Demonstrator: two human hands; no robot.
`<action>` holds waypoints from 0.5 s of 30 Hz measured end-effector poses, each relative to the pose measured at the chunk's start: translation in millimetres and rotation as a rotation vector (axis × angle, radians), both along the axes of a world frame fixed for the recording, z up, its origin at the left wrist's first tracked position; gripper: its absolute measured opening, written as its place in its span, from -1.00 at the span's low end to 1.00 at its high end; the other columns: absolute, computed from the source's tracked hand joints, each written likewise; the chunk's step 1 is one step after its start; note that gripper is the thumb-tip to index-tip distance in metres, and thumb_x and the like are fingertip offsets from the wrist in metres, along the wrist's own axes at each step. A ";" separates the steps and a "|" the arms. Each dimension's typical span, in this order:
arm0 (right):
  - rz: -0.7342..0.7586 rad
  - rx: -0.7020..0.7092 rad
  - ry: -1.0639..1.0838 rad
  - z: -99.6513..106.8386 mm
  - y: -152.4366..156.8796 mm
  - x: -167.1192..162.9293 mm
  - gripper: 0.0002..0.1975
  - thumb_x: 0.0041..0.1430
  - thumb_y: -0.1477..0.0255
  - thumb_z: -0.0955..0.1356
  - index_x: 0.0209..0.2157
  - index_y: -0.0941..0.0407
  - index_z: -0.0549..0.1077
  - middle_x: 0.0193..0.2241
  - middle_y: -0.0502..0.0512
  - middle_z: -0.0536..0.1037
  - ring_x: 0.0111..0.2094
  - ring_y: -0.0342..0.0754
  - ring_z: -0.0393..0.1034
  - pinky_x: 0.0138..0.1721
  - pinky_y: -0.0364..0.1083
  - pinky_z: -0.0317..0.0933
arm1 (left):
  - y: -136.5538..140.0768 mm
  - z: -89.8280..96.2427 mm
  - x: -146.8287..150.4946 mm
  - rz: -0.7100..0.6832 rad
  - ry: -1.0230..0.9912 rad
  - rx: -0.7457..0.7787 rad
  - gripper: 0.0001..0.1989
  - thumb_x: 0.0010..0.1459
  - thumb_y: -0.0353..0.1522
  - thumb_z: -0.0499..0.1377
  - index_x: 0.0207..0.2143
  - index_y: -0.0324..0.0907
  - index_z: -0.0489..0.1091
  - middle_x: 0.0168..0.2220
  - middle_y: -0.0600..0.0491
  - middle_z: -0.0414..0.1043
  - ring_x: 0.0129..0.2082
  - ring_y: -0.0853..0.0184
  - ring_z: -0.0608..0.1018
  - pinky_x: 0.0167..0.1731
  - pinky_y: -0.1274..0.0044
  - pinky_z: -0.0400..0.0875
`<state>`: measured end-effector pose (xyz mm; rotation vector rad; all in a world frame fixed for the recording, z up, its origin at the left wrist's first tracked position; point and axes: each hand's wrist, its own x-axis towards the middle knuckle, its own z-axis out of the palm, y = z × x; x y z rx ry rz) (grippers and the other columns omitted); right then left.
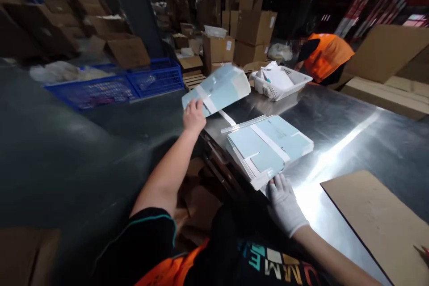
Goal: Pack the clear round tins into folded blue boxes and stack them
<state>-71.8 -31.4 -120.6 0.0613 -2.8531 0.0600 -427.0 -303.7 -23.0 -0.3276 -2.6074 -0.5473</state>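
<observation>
My bare left hand (194, 116) is closed on the near edge of a light-blue flat cardboard bundle (228, 86), raised and tilted over the table's left side. A white strip runs across that bundle. My right hand (284, 201), in a white glove, rests by the table's near edge. Its fingers are extended and lie against the near corner of a stack of light-blue flat cardboard pieces (271, 143). A white band (270, 143) wraps this stack. Clear plastic strips (244, 124) lie along the stack's far side. The left thumb is mostly hidden.
The metal table (338, 120) carries a white basket (281, 91) of papers and a brown cardboard sheet (378, 223). Blue crates (157, 78) stand beyond the left side. A person in an orange vest (328, 56) bends behind the table. Cartons (253, 27) are piled at the back.
</observation>
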 end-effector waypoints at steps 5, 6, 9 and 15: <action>0.032 -0.170 0.056 -2.4 -1.1 5.3 -0.17 -0.05 0.68 0.37 0.34 0.22 0.39 0.43 0.50 0.34 0.49 0.54 0.15 0.45 0.50 0.18 | 75.5 -11.0 -3.0 -0.246 -0.119 -0.209 -0.41 0.28 -0.53 0.15 0.36 -0.34 0.34 0.38 -0.53 0.31 0.43 -0.25 0.36 0.36 0.05 0.31; 0.029 -0.184 0.053 -3.4 -1.4 5.7 -0.18 -0.04 0.68 0.36 0.34 0.20 0.40 0.44 0.48 0.34 0.50 0.52 0.15 0.44 0.49 0.18 | 80.3 -12.7 -2.0 -0.278 -0.128 -0.220 -0.39 0.25 -0.52 0.22 0.35 -0.35 0.35 0.37 -0.55 0.32 0.41 -0.28 0.38 0.34 0.04 0.34; -0.008 -0.121 -0.045 0.2 -3.5 5.2 -0.19 -0.02 0.67 0.37 0.35 0.26 0.40 0.45 0.54 0.32 0.52 0.48 0.12 0.46 0.46 0.17 | 74.6 -15.3 -1.9 -0.366 -0.185 -0.239 -0.20 0.02 -0.53 0.44 0.33 -0.31 0.38 0.35 -0.53 0.36 0.38 -0.33 0.43 0.32 0.04 0.39; -0.010 -0.044 -0.173 22.8 -8.0 2.8 -0.32 0.11 0.55 0.40 0.29 0.37 0.37 0.39 0.63 0.31 0.47 0.53 0.10 0.44 0.41 0.11 | -4.8 -76.8 40.6 -0.188 -0.230 0.021 -0.20 0.33 -0.35 0.31 0.52 -0.24 0.09 0.61 -0.32 -0.06 0.63 -0.02 0.05 0.58 0.19 -0.01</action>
